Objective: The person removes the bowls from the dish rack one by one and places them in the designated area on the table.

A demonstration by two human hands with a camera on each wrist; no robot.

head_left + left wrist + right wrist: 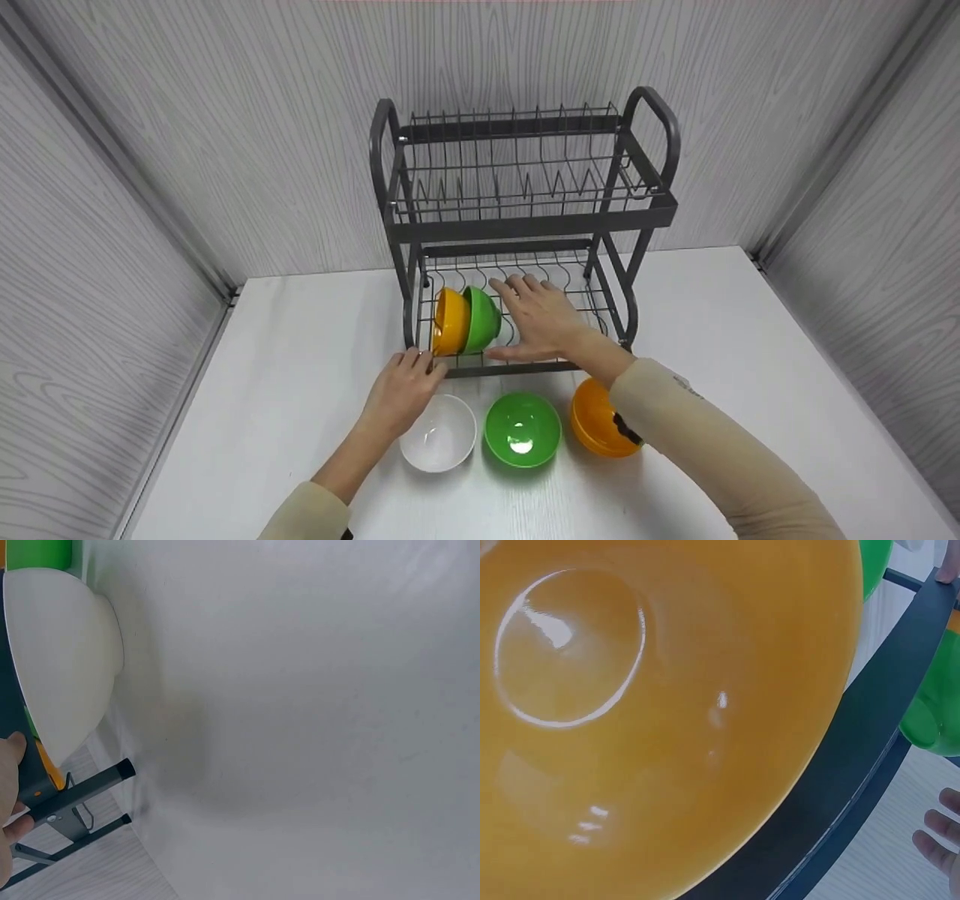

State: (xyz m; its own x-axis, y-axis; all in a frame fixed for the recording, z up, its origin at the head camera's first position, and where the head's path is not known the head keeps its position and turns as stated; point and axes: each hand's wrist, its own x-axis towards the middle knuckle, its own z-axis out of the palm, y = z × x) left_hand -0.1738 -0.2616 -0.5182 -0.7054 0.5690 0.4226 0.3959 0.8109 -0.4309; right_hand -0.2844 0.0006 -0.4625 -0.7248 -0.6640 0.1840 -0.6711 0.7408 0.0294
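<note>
In the head view, a dark two-tier dish rack (536, 225) holds an orange bowl (448, 330) and a green bowl (486, 322) on edge, side by side at the left of its lower tier. My left hand (397, 394) grips the lower tier's front left corner; in the left wrist view, its thumb (16, 746) lies on the front bar. My right hand (544, 319) reaches over the lower tier with fingers spread, just right of the green bowl. It holds nothing; several fingertips (934, 844) show apart from that bowl (930, 712) in the right wrist view.
Before the rack, a white bowl (441, 442), another green bowl (523, 429) and another orange bowl (596, 424) stand upright in a row on the white table (300, 390). The right sleeve (697, 435) partly covers that orange bowl. Wood-grain panels (292, 150) enclose the back and sides.
</note>
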